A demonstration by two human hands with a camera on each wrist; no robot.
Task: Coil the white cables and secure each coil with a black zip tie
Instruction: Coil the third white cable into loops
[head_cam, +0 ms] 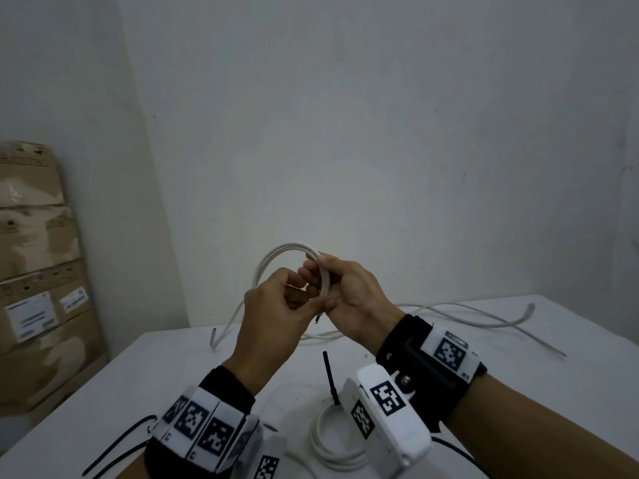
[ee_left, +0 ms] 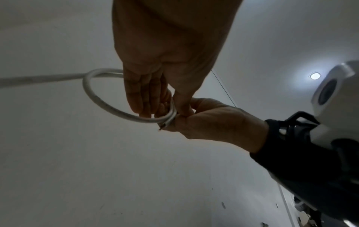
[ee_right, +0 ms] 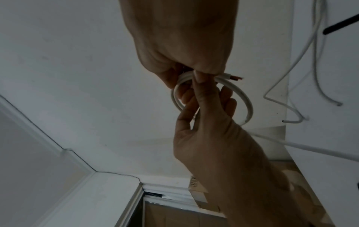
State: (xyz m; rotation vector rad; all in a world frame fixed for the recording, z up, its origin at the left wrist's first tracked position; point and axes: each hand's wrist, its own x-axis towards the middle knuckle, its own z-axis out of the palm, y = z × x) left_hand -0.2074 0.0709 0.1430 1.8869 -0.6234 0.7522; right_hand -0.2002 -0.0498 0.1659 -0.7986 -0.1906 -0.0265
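Finished coil: a white cable coil [head_cam: 337,440] lies flat on the white surface [head_cam: 518,392] at the near edge, between the two forearms and partly hidden by the right wrist camera.
Zip tie on coil: a black zip tie [head_cam: 330,378] stands up from the far side of that coil, its tail pointing away from the person.
Spare zip ties: thin black strips [head_cam: 117,444] lie on the surface at the near left, by the left wrist band.
Left hand: the left hand [head_cam: 276,316] is raised above the surface with fingers curled; its thumb and fingers pinch the white cable loop [head_cam: 294,250] where the strands cross.
Right hand: the right hand [head_cam: 349,295] is touching the left, its fingers and thumb curled round the same bundle of strands on the loop's right side.
Cable in work: the loop is held in the air, well above the surface, arching up and to the left of the hands; its cut end [ee_right: 291,77] with bare copper pokes out just past the right hand.
Cable tail: the rest of the cable runs from the loop down to the surface.
Loose cable: another white cable [head_cam: 484,316] trails over the far right of the surface.
Background: stacked cardboard boxes [head_cam: 38,271] stand against the wall at left.
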